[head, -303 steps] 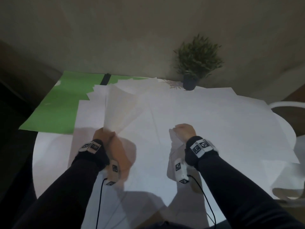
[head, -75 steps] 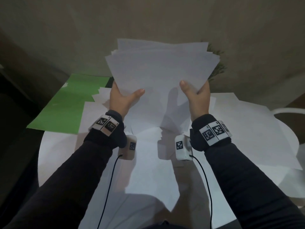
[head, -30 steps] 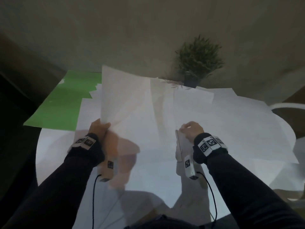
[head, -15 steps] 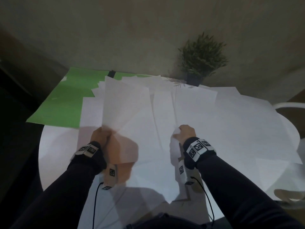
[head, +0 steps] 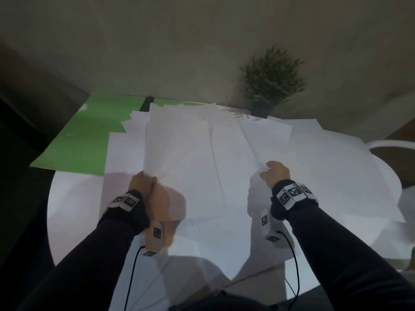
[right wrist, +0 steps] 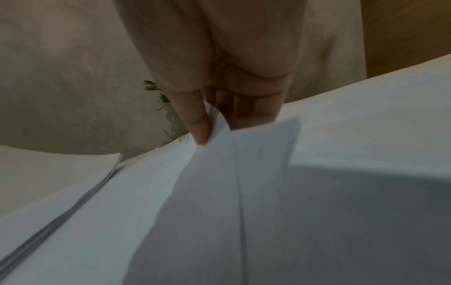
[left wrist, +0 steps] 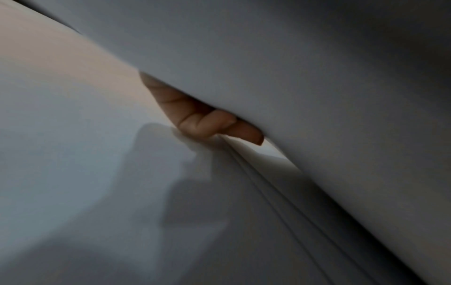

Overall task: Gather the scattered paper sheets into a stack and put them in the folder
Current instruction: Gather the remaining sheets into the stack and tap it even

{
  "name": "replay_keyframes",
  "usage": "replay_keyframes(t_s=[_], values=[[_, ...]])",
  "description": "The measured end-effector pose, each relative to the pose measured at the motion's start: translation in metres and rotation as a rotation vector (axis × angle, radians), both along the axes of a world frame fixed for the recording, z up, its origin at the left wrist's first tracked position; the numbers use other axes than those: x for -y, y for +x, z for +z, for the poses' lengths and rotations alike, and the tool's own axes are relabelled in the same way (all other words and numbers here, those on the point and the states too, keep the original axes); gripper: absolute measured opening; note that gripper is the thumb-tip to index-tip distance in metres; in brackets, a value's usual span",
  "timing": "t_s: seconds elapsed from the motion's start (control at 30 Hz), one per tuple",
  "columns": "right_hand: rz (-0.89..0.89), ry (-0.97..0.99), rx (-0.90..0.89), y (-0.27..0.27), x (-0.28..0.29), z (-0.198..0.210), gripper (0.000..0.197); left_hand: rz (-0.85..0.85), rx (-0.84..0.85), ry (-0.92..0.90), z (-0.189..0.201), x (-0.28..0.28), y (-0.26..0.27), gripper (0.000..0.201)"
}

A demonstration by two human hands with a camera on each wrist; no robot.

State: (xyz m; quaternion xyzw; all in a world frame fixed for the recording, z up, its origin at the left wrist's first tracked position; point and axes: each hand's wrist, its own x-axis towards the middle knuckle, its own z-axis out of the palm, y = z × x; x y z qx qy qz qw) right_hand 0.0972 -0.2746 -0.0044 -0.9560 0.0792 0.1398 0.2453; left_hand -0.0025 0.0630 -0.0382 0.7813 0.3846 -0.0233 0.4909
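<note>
Here both hands — left hand [head: 143, 184], right hand [head: 275, 176] — pinch paper sheets [head: 197, 158] beside potted plant [head: 269, 84].

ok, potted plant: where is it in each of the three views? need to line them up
Head: the potted plant stands upper right, at the table's far edge against the wall.
Left wrist: not in it; only paper and fingers show.
Right wrist: only a few green leaves show, left of centre, just left of the right hand.
Shared landmark: the paper sheets, which both hands grip and all three views show.
</note>
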Motion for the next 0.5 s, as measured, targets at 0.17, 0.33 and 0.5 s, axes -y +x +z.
replay_keyframes(t_s=[0.17,0.33,0.5], values=[[-0.061,0.161,0.028,-0.0088,-0.0071,-0.0065,0.032,-0.066,-0.067,0.084,-0.0018,0.0024,-0.0011,0.037],[0.074,0.067,-0.007,-0.0063,-0.0091,-0.0023,0.039,-0.087,-0.071,0.096,0.0008,0.0033,-0.0004,0.036],[0.062,-0.035,-0.027,-0.0033,-0.0099,0.0023,0.035,-0.084,-0.064,0.083,0.0027,0.0065,-0.0015,0.034]])
